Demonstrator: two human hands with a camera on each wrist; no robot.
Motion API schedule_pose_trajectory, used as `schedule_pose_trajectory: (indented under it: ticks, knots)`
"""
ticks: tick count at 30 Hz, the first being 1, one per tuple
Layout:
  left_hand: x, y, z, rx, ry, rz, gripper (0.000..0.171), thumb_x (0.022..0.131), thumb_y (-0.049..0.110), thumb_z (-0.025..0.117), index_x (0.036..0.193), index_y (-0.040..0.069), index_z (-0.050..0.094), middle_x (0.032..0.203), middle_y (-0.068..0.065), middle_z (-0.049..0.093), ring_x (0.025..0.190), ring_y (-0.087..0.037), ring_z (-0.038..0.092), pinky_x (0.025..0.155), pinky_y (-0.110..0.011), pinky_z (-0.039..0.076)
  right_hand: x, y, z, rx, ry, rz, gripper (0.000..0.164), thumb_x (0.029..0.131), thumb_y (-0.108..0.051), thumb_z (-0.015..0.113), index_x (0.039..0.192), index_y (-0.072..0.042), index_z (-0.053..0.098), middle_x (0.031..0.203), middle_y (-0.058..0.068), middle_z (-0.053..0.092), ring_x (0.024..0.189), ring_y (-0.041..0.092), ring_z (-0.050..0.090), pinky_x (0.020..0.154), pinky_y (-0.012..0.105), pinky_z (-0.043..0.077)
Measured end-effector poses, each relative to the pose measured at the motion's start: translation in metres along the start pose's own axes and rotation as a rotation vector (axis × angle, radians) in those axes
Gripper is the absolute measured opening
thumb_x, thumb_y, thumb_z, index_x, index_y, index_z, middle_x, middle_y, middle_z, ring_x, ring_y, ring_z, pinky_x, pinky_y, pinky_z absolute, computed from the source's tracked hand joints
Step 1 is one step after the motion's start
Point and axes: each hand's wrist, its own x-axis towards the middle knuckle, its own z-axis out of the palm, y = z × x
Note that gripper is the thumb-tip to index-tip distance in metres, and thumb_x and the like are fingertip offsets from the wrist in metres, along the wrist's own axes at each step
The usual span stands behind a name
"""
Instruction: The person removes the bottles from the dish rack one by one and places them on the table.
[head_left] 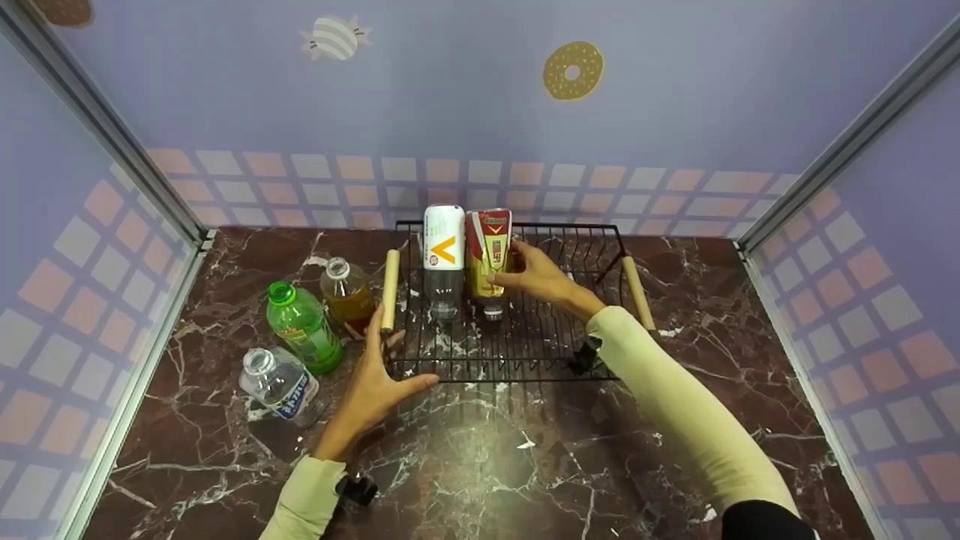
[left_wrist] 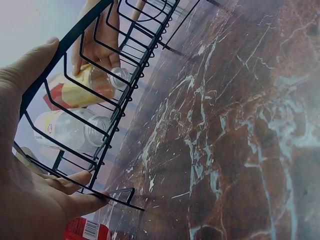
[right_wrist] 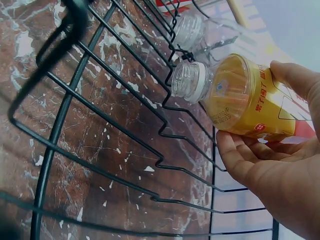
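Note:
A black wire dish rack [head_left: 540,360] with wooden handles stands on the marbled tabletop. My left hand [head_left: 375,379] grips its front left corner; in the left wrist view the thumb [left_wrist: 35,62] lies along the top rail and the fingers reach around the side wires. My right hand [head_left: 544,274] holds a yellow and red plastic bottle [head_left: 489,251], neck down inside the rack, thumb on one side and fingers on the other. Beside it, also upside down, leans a clear bottle with a white label [head_left: 444,240]. Its capless neck shows in the right wrist view.
Left of the rack stand several upright bottles: an amber-filled one [head_left: 351,300], a green one with a green cap [head_left: 304,330] and a clear one with a blue label [head_left: 281,386]. Patterned wall panels [head_left: 480,97] enclose the table at the back and sides.

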Motion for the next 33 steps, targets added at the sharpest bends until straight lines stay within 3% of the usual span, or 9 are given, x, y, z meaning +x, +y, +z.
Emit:
schedule_pose_trajectory:
  ticks: [7,16,23,33]
  knots:
    - [0.000,0.001,-0.001,0.003,-0.002,-0.006,0.144,0.077,0.024,0.103,0.178,0.024,0.000,0.176,-0.034,0.020,0.158,-0.043,0.042,0.130,-0.067,0.029,-0.020,-0.007,-0.008,-0.048,0.018,-0.006,0.081,0.097,-0.025,0.086,0.158,0.005,0.043,0.135,0.020,0.069,0.123,0.034,0.068,0.109,0.047,0.059]
    - [0.000,0.000,-0.003,0.019,0.005,0.005,0.143,0.077,0.023,0.104,0.178,0.022,0.002,0.178,-0.032,0.015,0.157,-0.042,0.044,0.130,-0.066,0.029,-0.042,-0.011,-0.012,-0.052,-0.001,-0.029,0.080,0.097,-0.022,0.087,0.159,0.005,0.043,0.137,0.020,0.069,0.124,0.034,0.068,0.109,0.046,0.060]
    - [0.000,-0.001,-0.003,0.020,0.000,0.005,0.141,0.079,0.022,0.102,0.178,0.017,0.002,0.176,-0.033,0.020,0.157,-0.043,0.044,0.131,-0.066,0.029,-0.057,-0.014,-0.017,-0.090,0.004,-0.083,0.078,0.097,-0.019,0.086,0.157,0.007,0.044,0.136,0.022,0.070,0.123,0.036,0.069,0.108,0.047,0.060]
    - [0.000,0.000,-0.001,0.014,-0.006,0.011,0.138,0.082,0.022,0.101,0.178,0.017,0.002,0.179,-0.031,0.012,0.157,-0.043,0.042,0.129,-0.071,0.027,-0.082,-0.016,-0.025,-0.135,0.009,-0.076,0.082,0.097,-0.021,0.087,0.161,0.005,0.042,0.138,0.022,0.069,0.126,0.037,0.069,0.108,0.047,0.061]
